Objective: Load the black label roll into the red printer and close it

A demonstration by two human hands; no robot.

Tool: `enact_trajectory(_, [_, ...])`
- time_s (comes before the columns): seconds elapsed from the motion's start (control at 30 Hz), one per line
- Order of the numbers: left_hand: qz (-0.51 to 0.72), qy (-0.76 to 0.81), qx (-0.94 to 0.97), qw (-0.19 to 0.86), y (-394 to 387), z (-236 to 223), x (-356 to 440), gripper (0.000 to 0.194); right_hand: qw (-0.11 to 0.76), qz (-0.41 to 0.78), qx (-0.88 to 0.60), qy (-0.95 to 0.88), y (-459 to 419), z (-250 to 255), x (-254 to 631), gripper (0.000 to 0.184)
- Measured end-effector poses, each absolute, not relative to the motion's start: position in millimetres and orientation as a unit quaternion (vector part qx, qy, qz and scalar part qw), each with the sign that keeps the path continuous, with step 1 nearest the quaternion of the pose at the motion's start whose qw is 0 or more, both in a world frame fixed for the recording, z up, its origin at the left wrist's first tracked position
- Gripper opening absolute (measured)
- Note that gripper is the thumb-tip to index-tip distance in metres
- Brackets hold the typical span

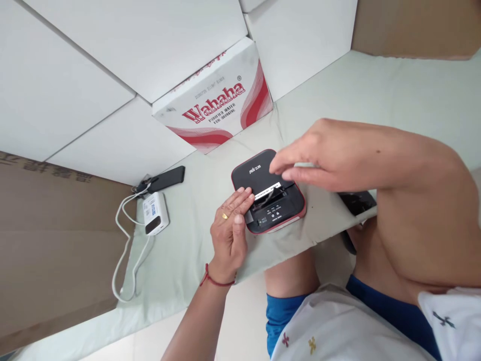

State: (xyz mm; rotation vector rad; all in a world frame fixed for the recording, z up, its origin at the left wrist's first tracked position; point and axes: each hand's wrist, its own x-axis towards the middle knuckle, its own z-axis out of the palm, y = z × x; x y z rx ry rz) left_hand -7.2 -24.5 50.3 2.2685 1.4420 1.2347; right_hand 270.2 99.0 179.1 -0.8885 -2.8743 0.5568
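A small black printer [250,175] with red sides lies on the cloth-covered table, white lettering on its lid and small indicator marks on its front panel. Across the slot runs a narrow white printed strip [267,191]. My left hand [230,233], with a ring and a red bracelet, rests its outstretched fingers on the printer's left edge, near the end of the strip. Over the upper right of the lid is my right hand [319,155], palm side down, with a gap between thumb and fingers. Whether its fingertips touch the lid, I cannot tell.
Behind the printer stands a white and red water carton [225,100] against white boxes [86,45]. To the left lie a white power bank [156,213] with a looped white cable [117,255] and a black object [167,179]. A brown carton [56,250] borders the left side.
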Motion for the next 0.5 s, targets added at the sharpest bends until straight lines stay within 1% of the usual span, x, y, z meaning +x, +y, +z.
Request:
enact_trajectory(0.03, [0.416, 0.485, 0.763, 0.091, -24, 49, -7, 0.045, 0.045, 0.167, -0.313, -0.934, 100, 176, 270, 0.031])
enact_trajectory(0.07, [0.420, 0.485, 0.762, 0.090, -24, 48, -6, 0.046, 0.030, 0.160, -0.329, -0.930, 99, 173, 270, 0.031])
enact_trajectory(0.2, [0.434, 0.480, 0.758, 0.084, -25, 45, -4, 0.044, -0.084, 0.135, -0.382, -0.910, 85, 173, 257, 0.024])
enact_trajectory(0.3, [0.443, 0.474, 0.753, 0.112, -20, 45, -10, 0.038, -0.125, 0.120, -0.409, -0.896, 77, 176, 249, 0.022])
enact_trajectory(0.37, [0.462, 0.465, 0.737, 0.165, -12, 43, -16, 0.032, -0.104, 0.142, -0.411, -0.894, 79, 175, 252, 0.027])
enact_trajectory(0.4, [0.477, 0.458, 0.723, 0.201, -7, 41, -19, 0.030, -0.076, 0.159, -0.406, -0.897, 82, 172, 255, 0.030])
enact_trajectory(0.43, [0.494, 0.450, 0.705, 0.237, -2, 39, -22, 0.033, -0.043, 0.175, -0.399, -0.899, 85, 170, 258, 0.034])
enact_trajectory(0.47, [0.513, 0.446, 0.683, 0.269, 3, 37, -24, 0.045, -0.009, 0.191, -0.388, -0.902, 88, 167, 261, 0.038])
enact_trajectory(0.5, [0.528, 0.440, 0.663, 0.295, 8, 35, -26, 0.063, 0.021, 0.203, -0.379, -0.903, 90, 163, 264, 0.040])
